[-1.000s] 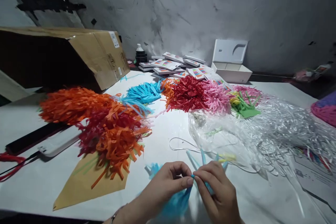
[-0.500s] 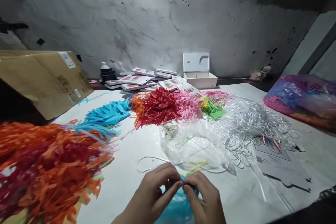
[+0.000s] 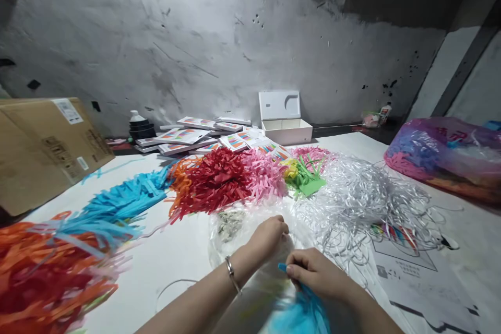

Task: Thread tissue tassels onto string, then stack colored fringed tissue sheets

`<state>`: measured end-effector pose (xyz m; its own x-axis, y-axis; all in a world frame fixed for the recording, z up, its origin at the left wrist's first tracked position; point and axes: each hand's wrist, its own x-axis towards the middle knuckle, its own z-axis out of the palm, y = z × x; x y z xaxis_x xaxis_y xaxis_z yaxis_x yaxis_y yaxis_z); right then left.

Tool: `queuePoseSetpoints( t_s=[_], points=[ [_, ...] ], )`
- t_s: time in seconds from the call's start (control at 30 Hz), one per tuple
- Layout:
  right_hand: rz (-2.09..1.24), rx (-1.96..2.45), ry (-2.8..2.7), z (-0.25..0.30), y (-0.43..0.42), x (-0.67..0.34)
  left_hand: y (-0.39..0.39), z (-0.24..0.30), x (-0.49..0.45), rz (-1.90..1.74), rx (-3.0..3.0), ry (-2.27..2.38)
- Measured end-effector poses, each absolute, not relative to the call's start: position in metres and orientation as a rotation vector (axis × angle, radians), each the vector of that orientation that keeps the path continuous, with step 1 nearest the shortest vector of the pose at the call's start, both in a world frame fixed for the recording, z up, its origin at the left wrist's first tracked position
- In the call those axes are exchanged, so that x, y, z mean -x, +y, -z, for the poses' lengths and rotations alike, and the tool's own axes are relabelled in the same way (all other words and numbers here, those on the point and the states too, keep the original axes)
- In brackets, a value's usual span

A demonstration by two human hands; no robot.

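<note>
My right hand (image 3: pixel 313 274) is closed in a pinch on a bundle of blue paper strips (image 3: pixel 299 315), whose fringe hangs toward the bottom edge. My left hand (image 3: pixel 268 237), with a bracelet on the wrist, reaches forward onto a clear plastic bag (image 3: pixel 238 229). Its fingers are curled at the bag's opening, and what they hold, if anything, is hidden. A heap of thin white strips (image 3: pixel 368 198) lies just right of the bag.
Piles of shredded paper cover the white table (image 3: pixel 183 250): orange and red (image 3: pixel 43 276) at left, blue (image 3: pixel 121 201), red (image 3: pixel 213 182), pink (image 3: pixel 264 172), green (image 3: pixel 305 180). Behind are flat packets (image 3: pixel 188 135), a white box (image 3: pixel 285 122), a cardboard box (image 3: pixel 43 148). A filled plastic bag (image 3: pixel 446 151) lies right.
My left hand has let go of the blue bundle and moved forward to the clear bag. The right hand keeps the bundle. The view has swung to the right.
</note>
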<state>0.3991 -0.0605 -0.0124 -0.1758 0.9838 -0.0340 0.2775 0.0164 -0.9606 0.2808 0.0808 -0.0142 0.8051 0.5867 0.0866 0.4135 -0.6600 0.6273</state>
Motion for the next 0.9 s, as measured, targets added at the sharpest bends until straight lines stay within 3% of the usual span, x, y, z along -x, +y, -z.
queuePoseSetpoints(
  t_s=[0.27, 0.57, 0.73, 0.9],
  points=[
    [-1.059, 1.320, -1.397, 0.020, -0.065, -0.411, 0.077, 0.006, -0.256, -0.377, -2.076, 0.690],
    [-0.373, 1.306, -1.627, 0.010, -0.093, -0.356, 0.004, -0.029, -0.185, -0.510, -1.278, 0.623],
    [-0.193, 1.397, -1.789, 0.000, -0.111, -0.326, -0.024, -0.026, -0.157, -0.698, -1.459, 0.660],
    [-0.260, 1.430, -1.845, -0.010, -0.120, -0.309, -0.040, -0.024, -0.134, -0.742, -1.545, 0.686]
  ],
)
